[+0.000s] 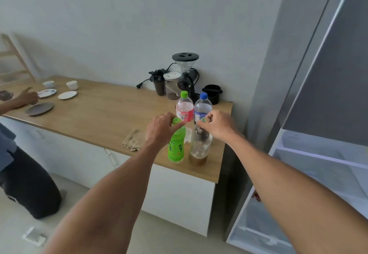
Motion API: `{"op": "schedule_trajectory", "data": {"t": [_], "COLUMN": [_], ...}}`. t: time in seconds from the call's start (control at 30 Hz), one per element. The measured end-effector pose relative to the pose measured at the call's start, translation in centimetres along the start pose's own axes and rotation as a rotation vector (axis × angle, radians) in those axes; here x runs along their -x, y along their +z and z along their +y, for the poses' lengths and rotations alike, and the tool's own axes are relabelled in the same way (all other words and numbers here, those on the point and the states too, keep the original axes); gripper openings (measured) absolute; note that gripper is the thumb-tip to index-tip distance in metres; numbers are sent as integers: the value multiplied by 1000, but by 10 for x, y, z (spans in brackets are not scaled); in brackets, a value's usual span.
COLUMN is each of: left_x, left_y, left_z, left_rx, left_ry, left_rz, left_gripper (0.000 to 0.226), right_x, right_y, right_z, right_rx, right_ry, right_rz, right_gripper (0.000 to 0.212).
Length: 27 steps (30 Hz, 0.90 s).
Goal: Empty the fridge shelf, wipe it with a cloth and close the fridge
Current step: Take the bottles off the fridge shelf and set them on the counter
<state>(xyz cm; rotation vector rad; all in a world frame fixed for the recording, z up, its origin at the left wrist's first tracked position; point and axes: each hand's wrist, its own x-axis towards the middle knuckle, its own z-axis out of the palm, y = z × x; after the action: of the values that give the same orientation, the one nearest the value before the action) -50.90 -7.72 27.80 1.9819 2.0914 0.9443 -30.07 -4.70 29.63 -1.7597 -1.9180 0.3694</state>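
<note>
My left hand (161, 127) grips the cap of a bright green tea bottle (176, 148) that stands on the wooden counter (103, 118). My right hand (217, 125) holds the top of a clear bottle (199, 148) with brown liquid at its bottom, upright beside the green one. Behind them stand a pink-labelled bottle (184, 107) with a green cap and a clear bottle (202, 107) with a blue cap. A beige cloth (133, 139) lies folded on the counter left of my left hand. The open fridge (326, 154) is at the right, its white shelf (318, 155) bare.
A black coffee grinder (185, 74), jars and a black cup (212, 93) stand against the wall. Plates (39, 108) and small white cups (72, 85) sit at the counter's far left, where another person's hand (26, 97) rests. That person kneels on the floor at left.
</note>
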Motion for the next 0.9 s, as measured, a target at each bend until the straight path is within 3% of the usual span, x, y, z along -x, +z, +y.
{"op": "schedule_trajectory", "data": {"t": [0.37,0.63,0.7,0.8,0.9], "left_x": [-70,-77,-72,-80,-83], "left_y": [39,36,18,16,11], "left_z": [-31,-50,-75,-79,-84], "left_rx": [76,153,184,267,303], "left_ry": [67,156,127,81,60], "left_rz": [-124,-184,-168,-123,-134], "left_gripper": [54,62,65,58,43], "right_x": [-54,-35,-23,-23,-23], "right_y": [34,47,65,61,62], "right_z": [-14,-31,-57,-67,-77], "right_rx": [17,35,150,117,-23], "right_ry": [115,184,127,-101,-272], "right_rz": [23,84,182,382,393], "right_gripper": [44,54,53,27,8]}}
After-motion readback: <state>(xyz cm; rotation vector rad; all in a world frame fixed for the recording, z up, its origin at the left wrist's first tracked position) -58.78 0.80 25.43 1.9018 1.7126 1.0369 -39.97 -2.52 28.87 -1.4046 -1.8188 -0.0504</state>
